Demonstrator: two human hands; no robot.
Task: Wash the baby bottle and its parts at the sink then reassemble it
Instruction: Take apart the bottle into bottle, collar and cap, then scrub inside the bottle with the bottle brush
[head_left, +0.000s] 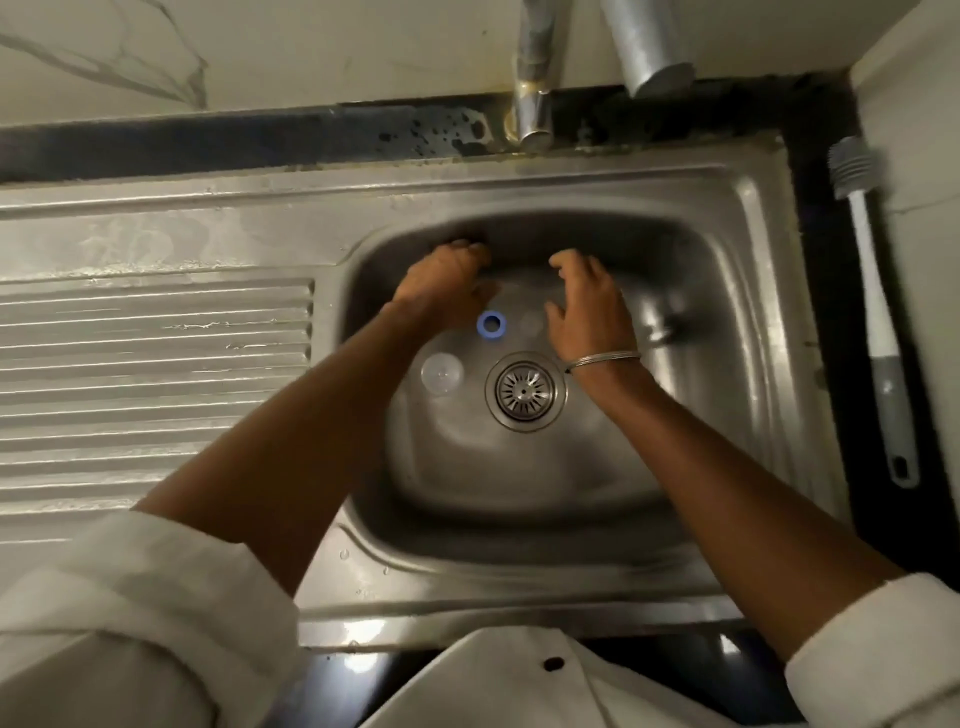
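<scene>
The left hand (447, 275), low at the far side of the stainless steel sink (467, 499), has its fingers curled downward; I cannot tell if they hold anything. The right hand (587, 306), to its right, is loosely spread and holds nothing. Between them on the basin floor lie a blue plastic ring (491, 323) and a faint translucent round piece (531, 322). A clear round cap (441, 373) lies left of the metal drain strainer (525, 391). A grey-and-white bottle brush (878, 312) lies on the right counter.

Cut off at the top edge: faucet (535, 78) and grey pipe (644, 47). Near frame centre, beside the blue ring (491, 323), a faint clear part (531, 322), too blurred to identify. Contents of the curled left hand (447, 280): hidden.
</scene>
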